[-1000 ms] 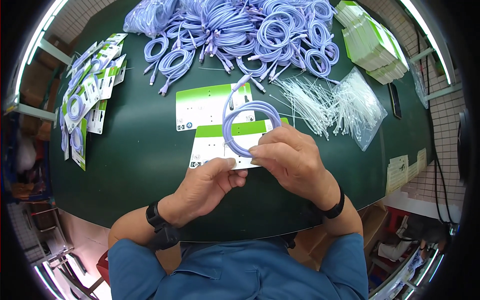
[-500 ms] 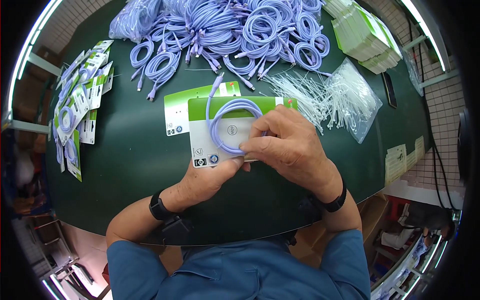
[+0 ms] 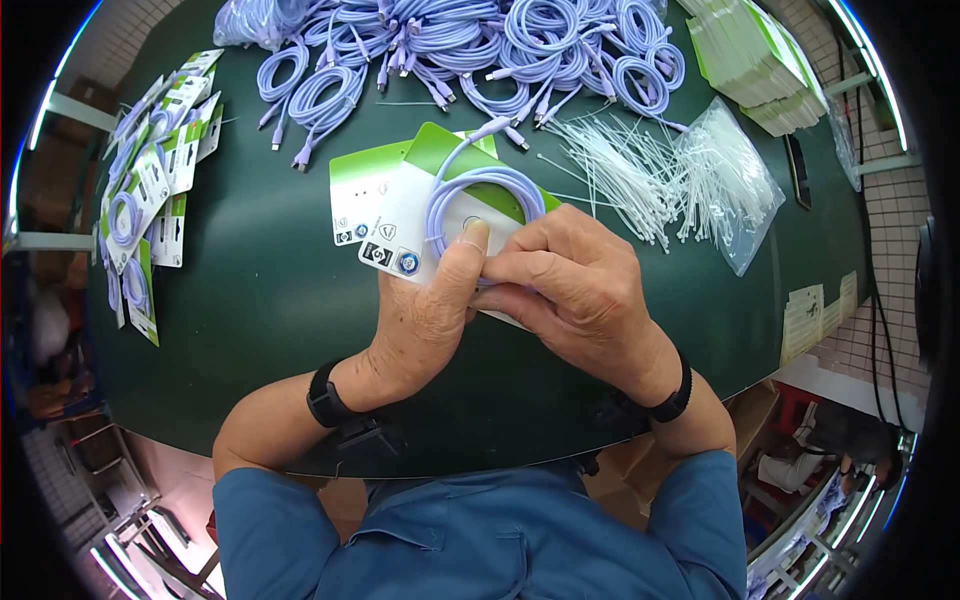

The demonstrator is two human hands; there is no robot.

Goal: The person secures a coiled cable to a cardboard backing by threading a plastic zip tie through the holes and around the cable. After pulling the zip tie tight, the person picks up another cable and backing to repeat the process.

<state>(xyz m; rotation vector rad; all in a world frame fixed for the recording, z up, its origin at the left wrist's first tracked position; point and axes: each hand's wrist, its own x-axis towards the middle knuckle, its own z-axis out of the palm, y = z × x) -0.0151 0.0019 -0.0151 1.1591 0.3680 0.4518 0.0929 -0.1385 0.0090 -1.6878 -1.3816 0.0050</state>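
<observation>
A green-and-white backing card (image 3: 400,222) is tilted in my left hand (image 3: 415,325), which grips its lower edge. The thumb lies across the card's front, inside a coil of lilac charging cable (image 3: 436,212). That coil rests against the card's face, and one connector end sticks up past the top edge. My right hand (image 3: 585,285) pinches the coil at its lower right, with thumb and forefinger close to my left thumb. Whatever lies between those fingertips is hidden. Another green-and-white card (image 3: 362,180) lies on the table just behind.
A large heap of coiled lilac cables (image 3: 440,45) covers the far side. White zip ties (image 3: 620,175) spill beside a clear bag of them (image 3: 735,190). Stacked cards (image 3: 755,70) stand far right, near a phone (image 3: 798,170). Carded cables (image 3: 150,195) pile up at left.
The held card has tilted, its right side dropping. My left thumb has moved from the lower edge up onto the card inside the coil. My right hand stays pinched at the coil's lower right.
</observation>
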